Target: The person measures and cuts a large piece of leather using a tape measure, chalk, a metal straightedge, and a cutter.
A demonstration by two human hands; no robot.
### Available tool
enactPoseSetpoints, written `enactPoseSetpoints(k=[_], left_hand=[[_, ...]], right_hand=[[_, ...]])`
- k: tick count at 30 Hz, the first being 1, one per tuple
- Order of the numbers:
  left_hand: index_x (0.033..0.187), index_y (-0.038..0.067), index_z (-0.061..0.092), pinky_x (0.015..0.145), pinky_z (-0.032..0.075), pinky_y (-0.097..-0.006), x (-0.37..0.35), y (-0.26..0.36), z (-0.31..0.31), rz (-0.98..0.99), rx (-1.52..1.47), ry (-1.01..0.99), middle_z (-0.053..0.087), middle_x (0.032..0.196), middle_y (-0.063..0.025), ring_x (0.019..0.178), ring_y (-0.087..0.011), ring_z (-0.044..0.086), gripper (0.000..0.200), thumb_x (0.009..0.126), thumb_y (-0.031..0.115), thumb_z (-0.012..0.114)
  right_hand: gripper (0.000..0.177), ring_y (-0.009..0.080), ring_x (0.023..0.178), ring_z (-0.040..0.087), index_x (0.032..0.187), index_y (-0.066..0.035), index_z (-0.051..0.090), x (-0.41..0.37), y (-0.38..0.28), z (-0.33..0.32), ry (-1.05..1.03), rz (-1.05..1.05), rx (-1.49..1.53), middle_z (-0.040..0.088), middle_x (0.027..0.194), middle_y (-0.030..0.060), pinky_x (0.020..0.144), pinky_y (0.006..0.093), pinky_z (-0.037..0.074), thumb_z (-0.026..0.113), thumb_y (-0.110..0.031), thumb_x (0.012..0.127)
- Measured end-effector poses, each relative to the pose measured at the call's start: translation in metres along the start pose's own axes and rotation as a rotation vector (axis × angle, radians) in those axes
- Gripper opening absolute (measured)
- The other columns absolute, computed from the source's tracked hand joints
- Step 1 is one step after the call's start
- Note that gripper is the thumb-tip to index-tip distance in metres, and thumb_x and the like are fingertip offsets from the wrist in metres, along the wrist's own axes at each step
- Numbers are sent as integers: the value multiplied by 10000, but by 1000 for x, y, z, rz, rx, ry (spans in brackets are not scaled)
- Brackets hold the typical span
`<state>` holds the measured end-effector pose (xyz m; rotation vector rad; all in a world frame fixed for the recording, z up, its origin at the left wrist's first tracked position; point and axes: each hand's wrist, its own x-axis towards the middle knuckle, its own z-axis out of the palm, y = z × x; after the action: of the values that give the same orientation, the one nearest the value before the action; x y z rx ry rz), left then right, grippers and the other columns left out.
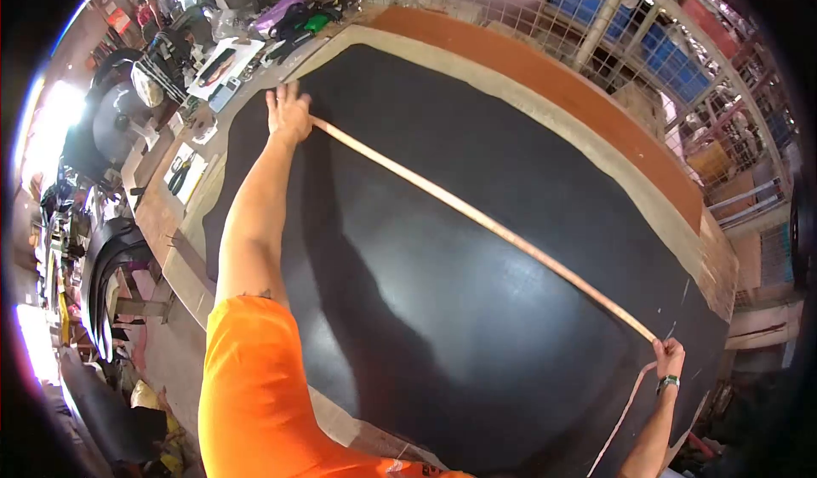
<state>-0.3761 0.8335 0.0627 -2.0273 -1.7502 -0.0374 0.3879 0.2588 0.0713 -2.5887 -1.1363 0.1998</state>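
A large black leather hide (477, 308) lies spread on the table. A tan, soft measuring tape (485, 220) is stretched straight and diagonally across it. At the tape's upper-left end, my left hand (289, 114) holds it near the hide's far left edge, fingers somewhat apart. My right hand (671, 359) pinches the tape near the hide's right side. From there, a loose tail of the tape hangs down toward me. The tape's markings are too small to read.
A brown sheet (545, 74) lies along the table's far edge, before a wire mesh partition (587, 18). Papers, tools and a phone-like object (224, 95) sit at the upper left. Machinery (123, 120) stands on the left. People (157, 5) are far back.
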Motion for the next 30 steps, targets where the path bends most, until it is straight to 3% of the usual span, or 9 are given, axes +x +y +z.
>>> enactPoseSetpoints(k=[2,4,6,7,11,14,15,20,30], left_hand=[[1312,102,597,1160,294,-571,0,17,28,-222,-154,195,379,1526,-224,1390,-413,382,525,848,298,745],[1313,38,568,1092,374,-589,-29,43,46,-95,-401,258,379,1501,-277,1347,-477,409,580,849,337,743],[1432,49,497,1174,274,-584,-67,74,47,59,-654,137,258,1591,-289,1449,-485,287,688,904,455,670],[1510,92,421,1210,196,-576,-81,89,50,-70,-659,-124,194,1632,-257,1502,-456,197,750,943,556,580],[1552,144,370,1226,142,-568,-73,111,41,-68,-555,-111,247,1656,-101,1525,-384,189,702,1013,592,404],[1556,158,367,1228,144,-565,-48,109,50,-70,-501,-130,288,1644,-71,1522,-385,200,707,1016,614,355],[1559,179,365,1230,142,-561,-39,105,57,-79,-494,-128,318,1632,-61,1520,-382,211,704,1016,625,330],[1565,268,353,1234,146,-557,6,92,66,-174,-438,-240,276,1652,-31,1532,-359,185,668,1009,638,330],[1590,186,296,1227,162,-569,64,102,82,-237,-411,-293,250,1662,2,1533,-354,185,753,1002,657,320]], right_hand=[[448,121,558,368,675,6,485,20,-8,24,-1,-73,10,396,582,33,484,341,338,772,-265,886],[480,129,549,348,665,4,475,33,-8,39,14,-161,-16,367,572,31,477,345,316,773,-299,888],[498,126,550,325,649,-6,457,35,-6,47,0,-125,-24,346,572,20,475,346,291,776,-304,889],[498,122,553,319,648,-15,448,33,-5,47,-25,-94,-23,341,578,10,475,340,285,774,-302,891],[507,106,562,312,648,-43,429,40,7,47,-50,-21,30,337,594,-16,479,323,270,778,-324,887],[491,74,578,326,647,-54,450,50,11,45,-85,-100,37,370,600,-47,491,301,266,768,-324,906],[535,94,571,323,656,-58,440,52,8,46,-73,-107,55,358,606,-36,485,306,271,775,-409,880],[515,94,576,345,657,-44,473,75,-25,55,-79,-143,81,390,600,-32,493,304,293,762,-400,889],[559,116,580,357,666,-28,475,132,-39,75,-61,-180,40,398,611,-17,494,319,310,768,-455,875]])
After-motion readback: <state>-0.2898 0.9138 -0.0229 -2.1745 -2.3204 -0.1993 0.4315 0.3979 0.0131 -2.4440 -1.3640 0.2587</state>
